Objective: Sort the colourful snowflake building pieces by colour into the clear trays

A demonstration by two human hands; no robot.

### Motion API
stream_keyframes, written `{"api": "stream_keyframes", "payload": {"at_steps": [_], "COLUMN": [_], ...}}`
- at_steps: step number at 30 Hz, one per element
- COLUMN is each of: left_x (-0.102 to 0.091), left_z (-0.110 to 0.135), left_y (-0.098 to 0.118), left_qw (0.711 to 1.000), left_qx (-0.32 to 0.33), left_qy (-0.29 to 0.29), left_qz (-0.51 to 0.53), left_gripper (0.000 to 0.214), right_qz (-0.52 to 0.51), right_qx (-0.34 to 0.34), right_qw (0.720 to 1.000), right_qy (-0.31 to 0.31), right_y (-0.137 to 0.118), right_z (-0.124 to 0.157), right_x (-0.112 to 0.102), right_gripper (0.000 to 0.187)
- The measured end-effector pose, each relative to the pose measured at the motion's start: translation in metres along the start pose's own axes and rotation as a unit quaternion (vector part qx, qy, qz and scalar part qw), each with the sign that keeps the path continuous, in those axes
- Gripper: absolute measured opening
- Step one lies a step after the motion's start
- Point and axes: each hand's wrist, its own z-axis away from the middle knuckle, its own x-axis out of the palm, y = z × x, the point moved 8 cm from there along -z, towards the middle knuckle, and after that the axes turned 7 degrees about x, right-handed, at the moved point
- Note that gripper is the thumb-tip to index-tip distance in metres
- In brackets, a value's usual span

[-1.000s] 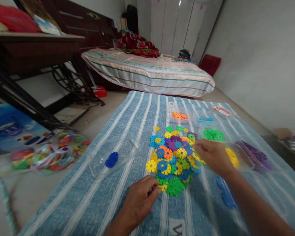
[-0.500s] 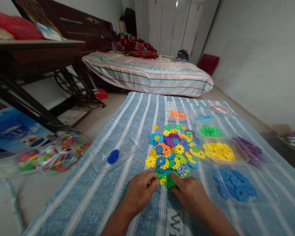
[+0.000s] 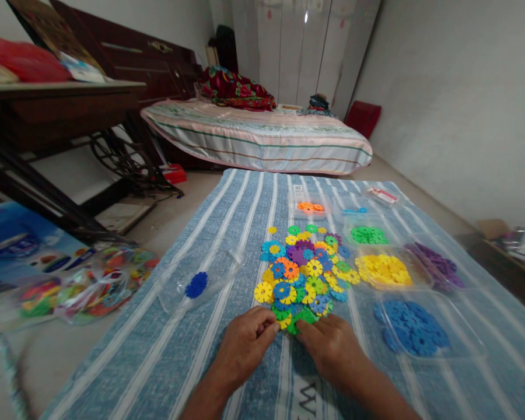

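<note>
A heap of flat plastic snowflake discs point(image 3: 304, 271) in many colours lies on a blue striped cloth point(image 3: 245, 216). My left hand point(image 3: 245, 344) rests at the heap's near edge with its fingers curled into a pinch beside a yellow disc point(image 3: 284, 321); what it pinches is hidden. Just to its right, my right hand point(image 3: 330, 344) has its fingers closed down over a green disc point(image 3: 305, 318) at the front of the heap. The two hands nearly touch.
Clear trays hold sorted discs: yellow point(image 3: 385, 269), blue point(image 3: 413, 332), green point(image 3: 366, 235), purple point(image 3: 437, 265), orange point(image 3: 310, 206). A left tray point(image 3: 214, 256) holds blue discs. A bag of discs point(image 3: 91, 280) lies on the floor; a mattress point(image 3: 262, 137) and dark table point(image 3: 48, 116) stand behind.
My right hand left the yellow tray at the right and came down to the heap's near edge beside my left hand. The left hand has stayed almost still.
</note>
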Motion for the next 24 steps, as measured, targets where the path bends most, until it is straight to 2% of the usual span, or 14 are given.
{"api": "stream_keyframes", "payload": {"at_steps": [4,6,8,10,13,14,16,18,20,24], "left_x": [-0.001,-0.002,-0.003,-0.003,-0.004,-0.004,-0.004,-0.004,-0.004,-0.003], "left_z": [0.0,0.0,-0.001,-0.001,-0.001,-0.001,0.0,0.0,0.0,-0.001], "left_y": [0.001,0.002,0.003,0.003,0.004,0.004,0.004,0.004,0.005,0.004], "left_qw": [1.0,1.0,1.0,1.0,1.0,1.0,1.0,1.0,1.0,1.0], "left_qx": [-0.004,-0.009,-0.011,-0.011,-0.01,-0.01,-0.011,-0.01,-0.01,-0.01], "left_qy": [0.003,0.002,0.001,0.001,0.003,0.004,0.006,0.009,0.01,0.008], "left_qz": [-0.006,-0.006,-0.003,-0.001,-0.002,-0.002,-0.002,-0.002,-0.002,0.0], "left_gripper": [0.017,0.016,0.016,0.017,0.017,0.017,0.017,0.017,0.017,0.017], "right_qz": [-0.037,-0.026,0.015,0.088,0.19,0.201,0.185,0.139,0.078,-0.02], "right_qx": [0.016,0.035,0.065,0.118,0.227,0.246,0.254,0.25,0.243,0.179], "right_qw": [0.999,0.999,0.998,0.987,0.934,0.918,0.912,0.93,0.953,0.984], "right_qy": [0.009,0.002,0.01,0.06,0.198,0.237,0.266,0.23,0.161,0.003], "right_y": [0.01,0.027,0.055,0.092,0.141,0.149,0.153,0.145,0.128,0.072], "right_z": [-0.004,-0.009,-0.017,-0.028,-0.036,-0.036,-0.034,-0.029,-0.019,0.0], "right_x": [-0.013,-0.02,-0.031,-0.053,-0.1,-0.112,-0.121,-0.11,-0.085,-0.032], "right_gripper": [0.025,0.028,0.032,0.038,0.041,0.042,0.043,0.042,0.04,0.029]}}
